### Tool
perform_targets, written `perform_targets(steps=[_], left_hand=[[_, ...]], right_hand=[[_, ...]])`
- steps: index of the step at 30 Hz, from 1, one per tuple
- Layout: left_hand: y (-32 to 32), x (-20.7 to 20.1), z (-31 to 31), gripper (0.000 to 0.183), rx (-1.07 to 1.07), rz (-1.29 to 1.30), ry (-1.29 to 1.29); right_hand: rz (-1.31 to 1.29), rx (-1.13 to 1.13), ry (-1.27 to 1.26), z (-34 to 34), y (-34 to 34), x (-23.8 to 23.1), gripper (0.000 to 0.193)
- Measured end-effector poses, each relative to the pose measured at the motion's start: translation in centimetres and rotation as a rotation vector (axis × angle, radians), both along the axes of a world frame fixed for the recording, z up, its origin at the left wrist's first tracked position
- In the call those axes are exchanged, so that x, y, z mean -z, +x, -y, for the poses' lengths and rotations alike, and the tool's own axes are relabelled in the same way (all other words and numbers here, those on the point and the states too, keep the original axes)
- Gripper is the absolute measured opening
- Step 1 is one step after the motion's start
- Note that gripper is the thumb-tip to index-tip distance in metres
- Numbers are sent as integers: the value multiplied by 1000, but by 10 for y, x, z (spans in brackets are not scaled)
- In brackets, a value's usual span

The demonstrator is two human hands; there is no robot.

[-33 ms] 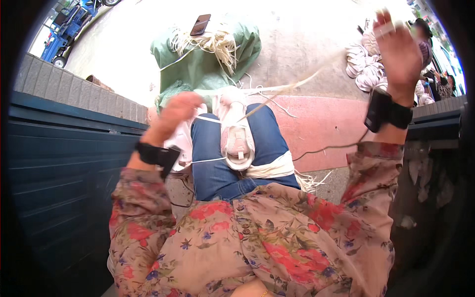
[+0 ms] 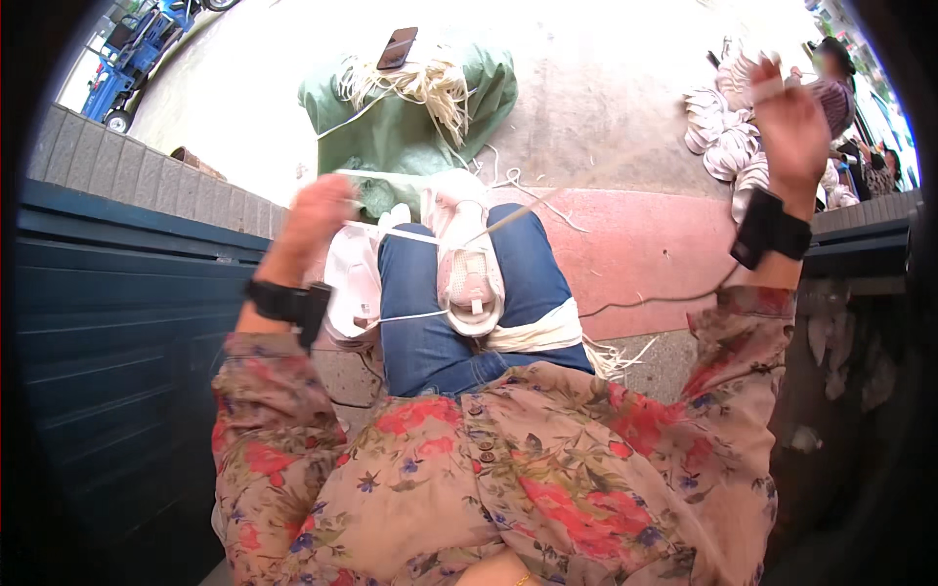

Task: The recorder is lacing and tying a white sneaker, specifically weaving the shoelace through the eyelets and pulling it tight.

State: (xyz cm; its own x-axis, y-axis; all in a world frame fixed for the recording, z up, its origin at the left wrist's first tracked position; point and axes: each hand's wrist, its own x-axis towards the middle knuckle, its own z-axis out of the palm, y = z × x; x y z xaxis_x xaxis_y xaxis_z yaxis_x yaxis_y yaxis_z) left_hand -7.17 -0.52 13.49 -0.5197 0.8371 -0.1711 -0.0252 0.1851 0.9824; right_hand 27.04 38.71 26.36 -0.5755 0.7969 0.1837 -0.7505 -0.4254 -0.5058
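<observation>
A pale pink and white sneaker point(image 2: 471, 278) rests between my knees, its toe end away from me hard to make out. My left hand point(image 2: 315, 213), slightly blurred, is closed on a white shoelace point(image 2: 396, 232) that runs from the sneaker to the left. Up at the far right, my right hand point(image 2: 791, 137) is raised with its fingers curled and blurred. A second lace end point(image 2: 513, 213) stretches from the sneaker toward that hand and fades in motion blur; its far end is not clear. Another pale sneaker point(image 2: 352, 278) lies beside my left knee.
A green cloth-covered heap point(image 2: 410, 146) ahead carries loose white laces point(image 2: 430, 88) and a phone point(image 2: 398, 47). More laces point(image 2: 542, 332) lie over my right thigh. White bundles point(image 2: 718, 132) and a person point(image 2: 835, 88) are far right. A dark cable point(image 2: 655, 291) crosses the ground.
My left hand has moved left and slightly away from the sneaker, uncovering the second sneaker. My right hand has dropped a little, and its fingers look more curled.
</observation>
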Motion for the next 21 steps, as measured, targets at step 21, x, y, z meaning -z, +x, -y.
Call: perform_targets(steps=[21], left_hand=[[57,96,13,20,259,-7,-344]], right_hand=[[1424,-355,1115,232,-85,253,22]])
